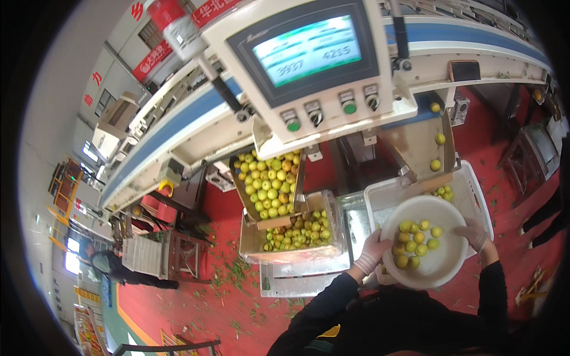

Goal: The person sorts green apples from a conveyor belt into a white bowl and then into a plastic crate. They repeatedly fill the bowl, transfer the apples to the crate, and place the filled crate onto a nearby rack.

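Observation:
Between my two gloved hands is a round white plastic basin with several yellow-green fruits (418, 238) lying loose in its left half. My left hand (374, 253) grips the left rim of the basin (445, 267), thumb over the edge. On the right rim, my right hand (474, 236) holds on in the same way. The basin is over the near part of a white plastic crate (478, 196), hiding much of its inside. A few green fruits (444, 192) show in the crate behind the basin, below the end of a chute (418, 147) carrying several single fruits.
Left of the crate, a plastic-lined carton (289, 256) full of fruit stands on a metal platform (307, 285). A fruit-filled chute (269, 187) slopes into it. Above hangs a control panel (307, 49) with a lit screen. Leaves litter the red floor (240, 307). Another person (129, 271) stands far left.

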The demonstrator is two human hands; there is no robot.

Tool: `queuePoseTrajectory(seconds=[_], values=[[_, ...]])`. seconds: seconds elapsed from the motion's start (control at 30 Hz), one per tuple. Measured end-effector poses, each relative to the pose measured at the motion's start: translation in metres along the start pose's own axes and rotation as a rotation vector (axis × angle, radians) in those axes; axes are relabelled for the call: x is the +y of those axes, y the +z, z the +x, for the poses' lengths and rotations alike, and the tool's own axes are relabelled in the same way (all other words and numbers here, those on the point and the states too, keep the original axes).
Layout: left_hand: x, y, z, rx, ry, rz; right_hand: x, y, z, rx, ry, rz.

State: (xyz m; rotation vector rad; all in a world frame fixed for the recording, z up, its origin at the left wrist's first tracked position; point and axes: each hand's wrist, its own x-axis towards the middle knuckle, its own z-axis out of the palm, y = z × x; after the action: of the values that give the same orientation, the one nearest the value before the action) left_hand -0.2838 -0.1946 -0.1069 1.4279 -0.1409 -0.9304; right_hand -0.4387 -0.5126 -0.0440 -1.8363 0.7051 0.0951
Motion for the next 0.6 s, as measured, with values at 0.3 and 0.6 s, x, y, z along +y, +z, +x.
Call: queuePoseTrajectory(seconds=[0.3, 0.6], values=[[0.010, -0.068, -0.104, 0.128, 0.157, -0.201, -0.127, 0.155, -0.035, -0.030, -0.713, -0.601], [-0.044, -0.117, -0.148, 0.004, 0.257, -0.367, -0.104, 0.283, -0.057, -0.454, -0.104, -0.261]])
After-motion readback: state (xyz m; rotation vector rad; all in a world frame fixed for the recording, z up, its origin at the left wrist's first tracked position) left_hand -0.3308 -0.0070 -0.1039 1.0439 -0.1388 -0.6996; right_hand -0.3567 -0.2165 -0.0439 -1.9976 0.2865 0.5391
